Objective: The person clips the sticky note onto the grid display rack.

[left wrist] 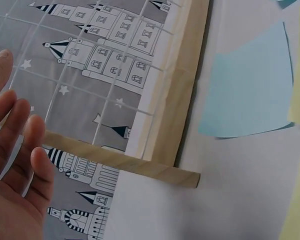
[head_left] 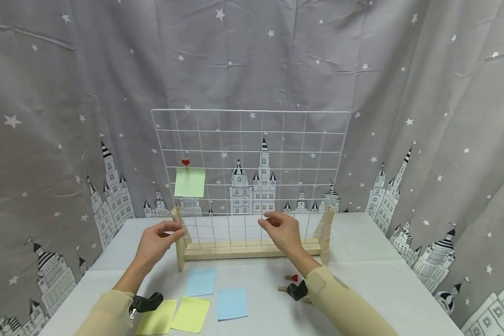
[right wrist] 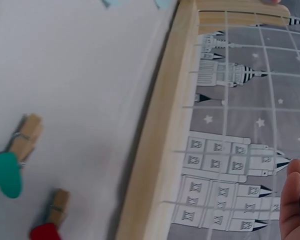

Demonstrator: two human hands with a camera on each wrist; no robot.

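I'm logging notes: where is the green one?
In the head view, the green note hangs on the left part of the wire grid, just below a red heart clip.

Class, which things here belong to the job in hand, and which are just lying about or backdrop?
Likely for the job:
wire grid, wooden stand
green note, red heart peg
blue notes, yellow notes
loose pegs

Just backdrop:
printed curtain
white tabletop

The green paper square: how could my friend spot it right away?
Look for the white wire grid standing in a wooden base on the table. On the grid's left side, about halfway up, there is a red heart. The green paper square hangs just below it, the only one on the grid; the yellow squares and blue squares lie on the table.
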